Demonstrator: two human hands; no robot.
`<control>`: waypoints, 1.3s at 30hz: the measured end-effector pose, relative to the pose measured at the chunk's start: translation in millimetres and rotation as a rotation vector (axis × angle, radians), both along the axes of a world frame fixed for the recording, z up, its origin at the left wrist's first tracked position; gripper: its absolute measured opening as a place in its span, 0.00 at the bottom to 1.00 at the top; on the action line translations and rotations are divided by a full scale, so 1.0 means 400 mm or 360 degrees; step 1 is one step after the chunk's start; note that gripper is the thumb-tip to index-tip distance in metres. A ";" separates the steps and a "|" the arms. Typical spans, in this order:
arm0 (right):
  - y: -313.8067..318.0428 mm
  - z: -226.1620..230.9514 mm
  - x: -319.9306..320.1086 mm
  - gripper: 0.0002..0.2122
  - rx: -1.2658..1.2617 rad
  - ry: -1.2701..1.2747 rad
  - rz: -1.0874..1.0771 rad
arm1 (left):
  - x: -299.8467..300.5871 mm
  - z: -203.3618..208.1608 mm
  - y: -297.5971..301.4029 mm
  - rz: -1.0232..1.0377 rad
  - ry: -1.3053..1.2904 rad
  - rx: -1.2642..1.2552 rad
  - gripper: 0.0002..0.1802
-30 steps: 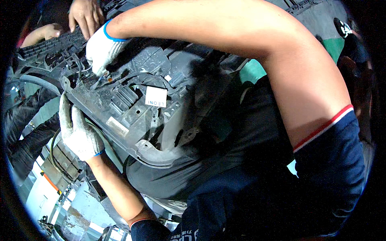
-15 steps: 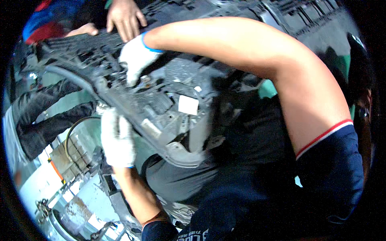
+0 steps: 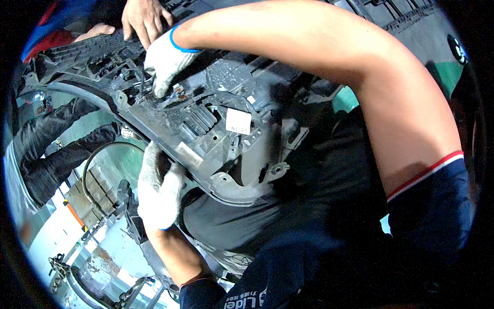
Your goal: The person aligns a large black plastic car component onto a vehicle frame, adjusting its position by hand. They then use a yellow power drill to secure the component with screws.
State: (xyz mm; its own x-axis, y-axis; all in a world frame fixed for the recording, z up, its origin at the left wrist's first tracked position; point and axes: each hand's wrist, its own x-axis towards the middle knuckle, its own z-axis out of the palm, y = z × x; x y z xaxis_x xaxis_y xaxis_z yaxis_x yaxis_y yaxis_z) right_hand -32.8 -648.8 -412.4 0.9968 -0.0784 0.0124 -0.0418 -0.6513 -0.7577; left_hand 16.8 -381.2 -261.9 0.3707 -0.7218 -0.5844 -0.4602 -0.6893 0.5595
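Observation:
A dark headlight housing (image 3: pixel 216 136), its back side toward me, lies at a slant in the middle, with a white label (image 3: pixel 238 120) and a ribbed black block on it. My left hand (image 3: pixel 162 188), in a white knit glove, grips the housing's lower left rim, fingertips partly hidden behind the edge. Reaching over the top, my right hand (image 3: pixel 169 62), also gloved, has its fingers closed and pointing down at small wires and a connector (image 3: pixel 178 92) near the housing's upper end. What those fingers pinch is hidden.
Beyond my right hand, a co-worker's hand (image 3: pixel 144 20) rests on a long black slatted part (image 3: pixel 77 54); the co-worker's other hand (image 3: pixel 95 32) is beside it. Dark-trousered legs (image 3: pixel 56 129) stand at the left. A hose (image 3: pixel 87 170) curves above the floor, near metal equipment (image 3: pixel 103 257) lower left.
My left hand has turned and shifted slightly right and down, its thumb now apart from the fingers on the rim. My right hand stays by the wires, appearing slightly further up and left.

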 end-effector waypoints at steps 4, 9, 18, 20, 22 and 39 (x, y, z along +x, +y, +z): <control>0.013 0.000 -0.008 0.31 0.0026 -0.0077 -0.0091 | 0.036 -0.007 0.000 -0.0057 0.0188 -0.0100 0.33; 0.013 -0.007 -0.035 0.25 0.0175 -0.0123 -0.0059 | 0.067 0.006 -0.008 -0.0444 0.0034 -0.0079 0.49; -0.050 -0.073 -0.128 0.17 -0.0110 -0.0511 -0.0403 | 0.081 -0.023 -0.004 -0.0660 -0.0146 -0.0212 0.58; -0.104 -0.096 -0.112 0.17 -0.0345 -0.0623 -0.0457 | 0.075 -0.022 -0.016 -0.0784 -0.0247 -0.0259 0.56; -0.083 0.012 -0.161 0.18 -0.0330 -0.0303 -0.0348 | 0.082 -0.024 -0.002 -0.0783 -0.0296 -0.0296 0.54; 0.267 0.069 -0.450 0.18 0.0436 0.0643 0.0182 | 0.082 -0.024 0.011 -0.0752 -0.0376 -0.0372 0.60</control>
State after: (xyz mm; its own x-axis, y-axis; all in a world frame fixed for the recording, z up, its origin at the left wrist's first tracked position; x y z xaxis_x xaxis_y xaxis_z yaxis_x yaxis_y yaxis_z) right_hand -212.9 -542.2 -384.6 0.9200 0.0854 -0.3824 -0.3073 -0.4483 -0.8394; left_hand 49.5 -376.8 -271.5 0.0776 -0.9408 -0.3301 -0.8191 -0.2489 0.5169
